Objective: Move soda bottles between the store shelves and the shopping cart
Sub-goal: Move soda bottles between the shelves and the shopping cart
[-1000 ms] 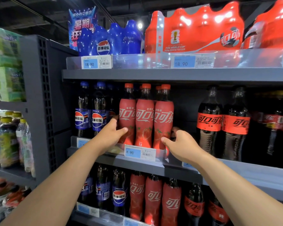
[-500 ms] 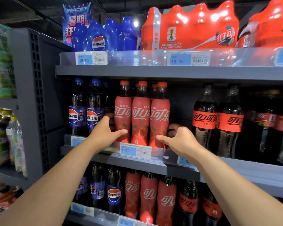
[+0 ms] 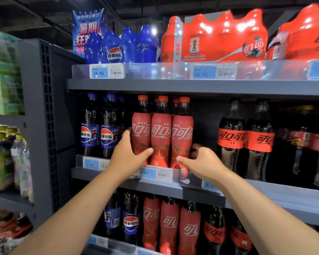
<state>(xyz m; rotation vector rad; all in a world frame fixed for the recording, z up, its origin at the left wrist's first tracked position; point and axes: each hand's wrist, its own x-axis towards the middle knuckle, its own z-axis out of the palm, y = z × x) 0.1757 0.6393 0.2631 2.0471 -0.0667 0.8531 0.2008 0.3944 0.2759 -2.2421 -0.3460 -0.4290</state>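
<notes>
Two bare arms reach forward. The left grip (image 3: 126,157) and right grip (image 3: 203,162) curl round the outer two of three red bottles (image 3: 161,133), thumbs in front. The bottles stand between the grips on the shelf (image 3: 173,188), long axis vertical, caps up. None looks lifted yet; no cart is visible.

Middle shelf (image 3: 265,192), front row: three red-sleeved cola bottles (image 3: 161,137), two blue-labelled bottles (image 3: 89,135), at least two red-labelled black bottles (image 3: 231,139).
</notes>
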